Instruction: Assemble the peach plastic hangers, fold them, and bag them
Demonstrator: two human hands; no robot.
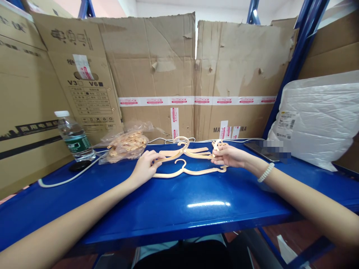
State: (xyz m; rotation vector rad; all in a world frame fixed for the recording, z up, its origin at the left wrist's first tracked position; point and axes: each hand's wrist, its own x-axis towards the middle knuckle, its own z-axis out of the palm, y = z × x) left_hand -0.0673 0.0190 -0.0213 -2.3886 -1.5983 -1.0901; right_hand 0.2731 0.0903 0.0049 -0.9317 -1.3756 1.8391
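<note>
The left hand [144, 164] and right hand [228, 155] clamp the ends of a beige plastic hanger [185, 151] over the blue surface [196, 209] (a second beige hanger [190, 172] lies just nearer).

The left grip [144, 166] covers the 9 o'clock end of the upper hanger [193, 151]. The right grip [228, 155] hides its 3 o'clock end, along with a cream piece pinched there that is too small to make out. Toward 3 o'clock, a pixelated patch blurs one end of the phone [256, 148]. The clear bag [126, 144] at 10 o'clock holds cream pieces too jumbled to count. Print on the bottle [75, 138] is unreadable. Both forearms run off the bottom corners, and the white package [319, 116] is cut by the 3 o'clock edge.
</note>
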